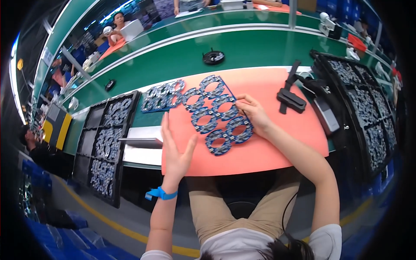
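Panel [216,117] of blue ring boards on orange mat [268,151]; right hand [253,113] pinches its three-o'clock edge, left hand [175,147] flat, fingers spread. Risk: thin joints snapping under uneven pressure.

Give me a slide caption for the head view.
Right hand touches a blue ring-board panel on an orange mat; left hand open beside it.

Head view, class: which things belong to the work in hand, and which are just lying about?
In hand:
- blue panel of ring-shaped circuit boards
- right hand, fingers on the panel's right edge
- left hand, open, beside the panel
- orange mat underneath

Lying about:
- second blue panel
- black trays of boards, left and right
- black handheld tool
- round black part
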`<state>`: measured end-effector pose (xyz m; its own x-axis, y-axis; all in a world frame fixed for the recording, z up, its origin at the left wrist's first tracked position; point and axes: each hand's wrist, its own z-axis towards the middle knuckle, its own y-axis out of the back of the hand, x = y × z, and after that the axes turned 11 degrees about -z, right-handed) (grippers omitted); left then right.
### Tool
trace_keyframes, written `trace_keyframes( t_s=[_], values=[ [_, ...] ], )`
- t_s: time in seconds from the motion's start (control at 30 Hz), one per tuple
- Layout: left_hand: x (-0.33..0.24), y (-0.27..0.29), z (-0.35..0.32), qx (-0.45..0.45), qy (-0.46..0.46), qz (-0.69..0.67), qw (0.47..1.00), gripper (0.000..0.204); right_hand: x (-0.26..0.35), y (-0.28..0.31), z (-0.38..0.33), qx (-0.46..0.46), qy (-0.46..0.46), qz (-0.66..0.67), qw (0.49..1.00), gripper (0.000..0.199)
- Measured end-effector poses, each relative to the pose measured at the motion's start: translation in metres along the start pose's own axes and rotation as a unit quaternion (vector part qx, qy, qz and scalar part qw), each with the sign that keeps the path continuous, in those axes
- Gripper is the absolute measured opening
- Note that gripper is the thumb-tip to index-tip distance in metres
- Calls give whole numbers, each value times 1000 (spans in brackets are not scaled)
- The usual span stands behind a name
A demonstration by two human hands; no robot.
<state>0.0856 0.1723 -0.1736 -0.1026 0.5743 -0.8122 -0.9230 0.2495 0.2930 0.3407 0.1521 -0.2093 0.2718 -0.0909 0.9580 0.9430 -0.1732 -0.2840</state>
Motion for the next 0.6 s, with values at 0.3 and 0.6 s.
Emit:
trace_keyframes(
  t_s=[0.3, 0.6],
  values=[
    [32, -59, 21, -36, 283, -538, 793, 43, 13, -3, 1, 24, -21, 86, 996, 17],
    [5, -64, -6, -74, 258, -646, 714, 60, 4, -3, -2, 30, -16, 134, 990, 26]
  ],
)
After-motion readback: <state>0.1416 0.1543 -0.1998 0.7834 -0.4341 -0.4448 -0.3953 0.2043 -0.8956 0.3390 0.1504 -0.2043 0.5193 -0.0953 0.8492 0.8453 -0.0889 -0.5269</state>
